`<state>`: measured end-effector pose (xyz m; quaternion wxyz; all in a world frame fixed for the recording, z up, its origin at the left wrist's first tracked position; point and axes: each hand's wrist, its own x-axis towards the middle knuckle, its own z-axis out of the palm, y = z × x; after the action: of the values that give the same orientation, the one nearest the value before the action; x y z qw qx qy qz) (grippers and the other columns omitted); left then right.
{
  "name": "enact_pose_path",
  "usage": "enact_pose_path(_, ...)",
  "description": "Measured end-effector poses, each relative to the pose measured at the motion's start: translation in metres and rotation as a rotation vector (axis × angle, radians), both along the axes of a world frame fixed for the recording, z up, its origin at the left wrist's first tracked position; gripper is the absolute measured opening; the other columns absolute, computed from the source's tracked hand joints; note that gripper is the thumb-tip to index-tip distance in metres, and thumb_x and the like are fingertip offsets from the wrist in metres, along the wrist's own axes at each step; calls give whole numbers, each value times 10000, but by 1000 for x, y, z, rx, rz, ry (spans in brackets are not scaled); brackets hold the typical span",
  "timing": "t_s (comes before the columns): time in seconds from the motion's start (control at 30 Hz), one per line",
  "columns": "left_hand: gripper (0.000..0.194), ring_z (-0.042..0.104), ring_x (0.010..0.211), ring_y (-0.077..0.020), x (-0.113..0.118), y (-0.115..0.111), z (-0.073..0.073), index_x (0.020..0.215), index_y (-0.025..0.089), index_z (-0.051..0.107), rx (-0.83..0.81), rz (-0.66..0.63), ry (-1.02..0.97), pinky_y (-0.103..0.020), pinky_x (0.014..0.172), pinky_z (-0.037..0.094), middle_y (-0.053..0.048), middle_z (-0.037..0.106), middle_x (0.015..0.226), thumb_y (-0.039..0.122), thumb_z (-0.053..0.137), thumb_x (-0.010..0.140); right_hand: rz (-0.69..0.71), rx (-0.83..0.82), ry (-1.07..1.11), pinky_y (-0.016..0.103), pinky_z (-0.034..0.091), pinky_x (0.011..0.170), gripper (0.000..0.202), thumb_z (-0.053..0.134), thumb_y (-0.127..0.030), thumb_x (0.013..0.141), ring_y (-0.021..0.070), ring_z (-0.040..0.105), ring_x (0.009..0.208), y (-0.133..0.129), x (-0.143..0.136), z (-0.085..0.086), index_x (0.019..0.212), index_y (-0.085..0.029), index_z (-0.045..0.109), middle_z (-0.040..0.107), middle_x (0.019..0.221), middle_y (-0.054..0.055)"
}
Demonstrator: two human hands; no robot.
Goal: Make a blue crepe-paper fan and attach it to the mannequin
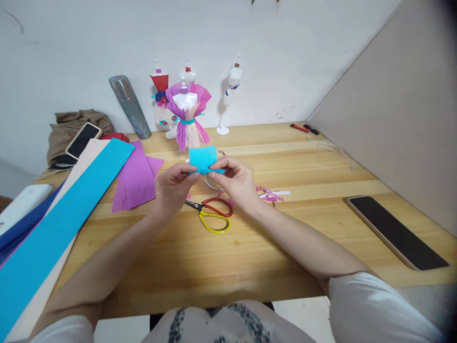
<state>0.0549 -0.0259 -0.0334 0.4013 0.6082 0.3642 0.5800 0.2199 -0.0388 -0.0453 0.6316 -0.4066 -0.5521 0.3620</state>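
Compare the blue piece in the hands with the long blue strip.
The blue piece is small; the blue strip is far longer. The left hand and right hand pinch the blue piece; the blue strip lies unheld. The blue piece looks bunched below, the blue strip flat. Both are blue.

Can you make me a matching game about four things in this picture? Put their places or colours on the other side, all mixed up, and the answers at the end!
Things:
1. small rectangular piece of bright blue paper
2. dark-bladed metal scissors with looped handles
3. tall cylindrical grey-green flask
4. flat rectangular device with a dark screen

Clues:
A. lying at the right end of the wooden table
B. held in the fingers of the left hand and right hand
C. one handle red, one yellow
D. at the back, by the white wall

Right pairs: 1-B, 2-C, 3-D, 4-A
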Motion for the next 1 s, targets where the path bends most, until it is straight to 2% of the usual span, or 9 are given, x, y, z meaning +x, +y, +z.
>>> enact_pose_path(0.1,156,681,583,-134,0,-2,4,739,173,751,-48,-16,-44,-237,552,557,-19,754,704,259,851,656,-10,11,45,374,528,784,163,813,-298,678,189,642,800,-2,-2,2,706,-227,669,697,776,9)
enact_pose_path(0.27,194,682,543,-146,1,-4,8,706,179,754,-126,-21,-72,-241,526,562,-4,722,595,276,889,606,-14,-21,81,370,512,738,166,827,-285,644,183,626,747,-3,-3,6,676,-233,673,689,736,1)
enact_pose_path(0.5,185,683,544,-136,2,-4,9,693,174,743,-132,-43,-106,-231,526,563,0,722,605,246,884,598,0,-96,65,366,508,738,222,835,-342,632,173,616,736,-5,-1,8,679,-227,651,680,741,-2)
enact_pose_path(0.67,170,668,525,-129,4,-5,8,693,170,733,-122,-62,-119,-220,502,542,7,703,585,226,872,611,-19,-106,55,319,462,661,202,825,-322,644,131,537,666,-2,0,4,721,-220,668,626,766,-10)
enact_pose_path(0.77,138,656,526,-115,3,-3,4,750,179,757,-56,-86,-123,-207,502,527,15,697,585,215,855,660,-33,-50,57,315,465,673,155,814,-279,655,144,552,715,-1,0,2,738,-229,693,623,790,-1)
enact_pose_path(0.83,135,666,570,-113,2,-1,0,826,194,783,26,-94,-86,-217,544,540,6,726,663,227,841,709,-10,-22,67,335,489,720,126,804,-261,669,162,584,759,0,0,1,748,-238,709,649,799,4)
enact_pose_path(1.0,143,700,753,-151,-4,6,-9,959,240,807,329,-4,146,-275,683,575,-30,777,872,294,777,829,24,61,35,398,513,846,81,767,-230,725,202,638,872,-1,0,1,795,-269,755,721,853,13)
